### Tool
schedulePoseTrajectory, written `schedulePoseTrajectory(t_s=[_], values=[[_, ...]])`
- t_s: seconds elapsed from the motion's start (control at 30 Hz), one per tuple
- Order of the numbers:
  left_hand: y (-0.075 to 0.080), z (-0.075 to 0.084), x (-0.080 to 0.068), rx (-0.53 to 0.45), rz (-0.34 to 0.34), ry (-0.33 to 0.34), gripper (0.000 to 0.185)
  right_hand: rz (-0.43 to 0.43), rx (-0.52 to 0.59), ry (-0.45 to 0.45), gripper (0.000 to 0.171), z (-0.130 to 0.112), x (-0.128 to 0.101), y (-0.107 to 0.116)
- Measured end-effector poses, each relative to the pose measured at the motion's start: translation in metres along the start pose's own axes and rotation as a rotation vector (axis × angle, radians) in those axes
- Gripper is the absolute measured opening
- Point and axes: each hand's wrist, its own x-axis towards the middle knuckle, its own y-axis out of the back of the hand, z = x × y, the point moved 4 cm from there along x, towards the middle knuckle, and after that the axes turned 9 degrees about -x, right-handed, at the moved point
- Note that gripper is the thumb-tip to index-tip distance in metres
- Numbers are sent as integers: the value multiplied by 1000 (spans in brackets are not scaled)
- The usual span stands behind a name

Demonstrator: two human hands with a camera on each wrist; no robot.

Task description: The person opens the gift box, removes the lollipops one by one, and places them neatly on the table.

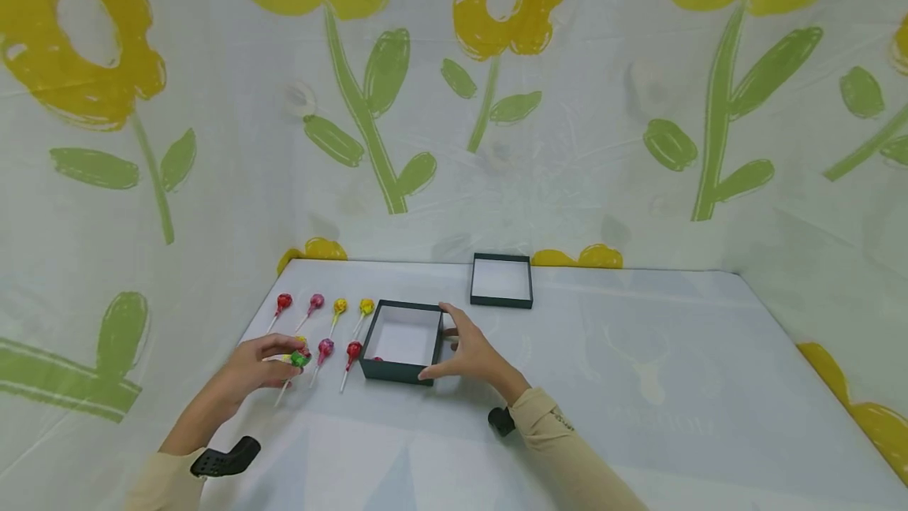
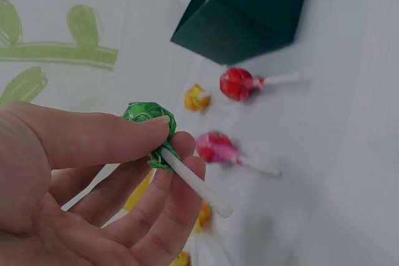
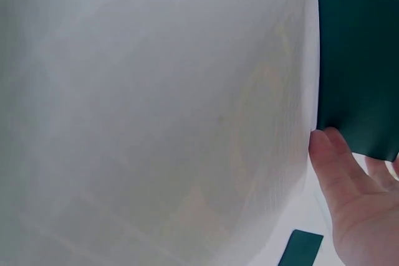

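Observation:
My left hand [image 1: 258, 369] pinches a green-wrapped lollipop [image 2: 149, 113] between thumb and fingers, its white stick pointing down and away from the palm. To the right stands an open dark green box [image 1: 397, 371] with a white inside; a small reddish bit of something shows at its near left inner corner. My right hand [image 1: 474, 352] grips the box's right side, thumb at the near corner and fingers toward the far one. In the right wrist view, fingertips touch the green box wall [image 3: 358, 66]. A red lollipop [image 1: 354, 350] and a pink lollipop [image 1: 325, 348] lie between the left hand and the box.
Behind them lie another red lollipop [image 1: 284, 302], another pink one [image 1: 317, 301] and yellow ones [image 1: 366, 307]. A shallow dark-rimmed box part [image 1: 501, 302], white inside, sits at the back edge of the white table [image 1: 624, 385]. Flower-printed cloth [image 1: 567, 180] hangs behind.

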Motion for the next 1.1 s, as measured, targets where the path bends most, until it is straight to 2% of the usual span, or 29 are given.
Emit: schedulePoseTrajectory(t_s=[0.27, 0.53, 0.77, 0.9, 1.1], values=[[21, -13, -9, 174, 58, 73, 43, 7, 0, -3, 118, -1, -1, 3], [38, -29, -13, 228, 82, 100, 41, 8, -2, -3, 118, -1, 0, 3], [43, -44, -14, 248, 116, 160, 40, 3, 4, -4, 118, -1, -1, 3], [43, -48, -16, 261, 117, 149, 37, -3, 14, 0, 118, -1, -2, 3], [46, -50, -21, 306, 121, 63, 35, -8, 17, 0, 119, -1, -2, 2]])
